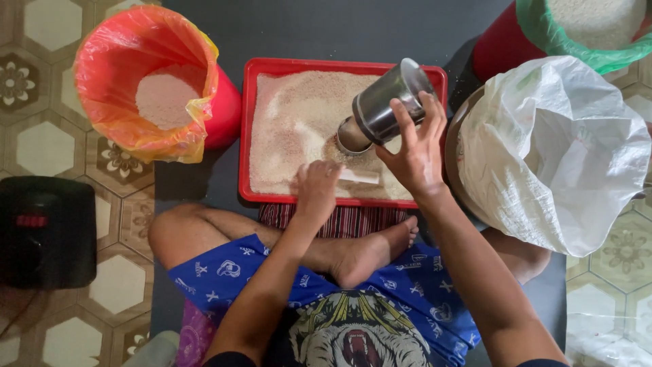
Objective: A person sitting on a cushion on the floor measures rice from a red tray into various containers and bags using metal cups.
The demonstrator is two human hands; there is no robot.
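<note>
Patterned hexagon-tiled floor [47, 146], dark mat [326, 30]

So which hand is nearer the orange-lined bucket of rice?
Left. The left hand rests in the red tray, on the side towards the orange-lined bucket. The right hand is farther right, gripping the tilted metal cup.

Steel cup [384, 105] tilted over rice-filled red tray [252, 129], both hands close.

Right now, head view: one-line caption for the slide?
Seated person tilts a steel cup with the right hand over a red tray of rice, left hand holding a small white scoop.
</note>
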